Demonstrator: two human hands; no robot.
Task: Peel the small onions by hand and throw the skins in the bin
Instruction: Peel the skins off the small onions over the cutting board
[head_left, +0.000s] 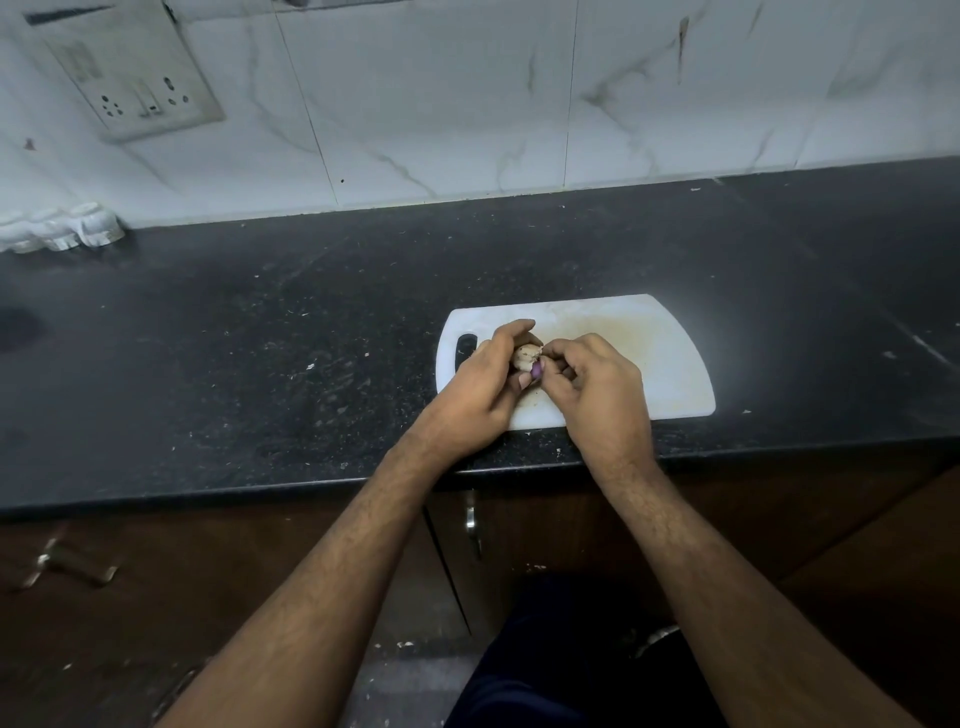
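Note:
A small onion (528, 356) with pale dry skin and a purple patch below is held above the white cutting board (649, 353). My left hand (483, 387) cups it from the left, fingers curled over its top. My right hand (592, 387) meets it from the right, thumb and fingertips pinched on the skin at the onion's side. Most of the onion is hidden by my fingers. No bin is in view.
The board lies on a dark speckled counter (260, 364) near its front edge, handle slot (466, 349) to the left. A tiled wall with a socket plate (140, 78) rises behind. White objects (62, 231) sit at the far left. Cabinet doors with handles (471, 522) are below.

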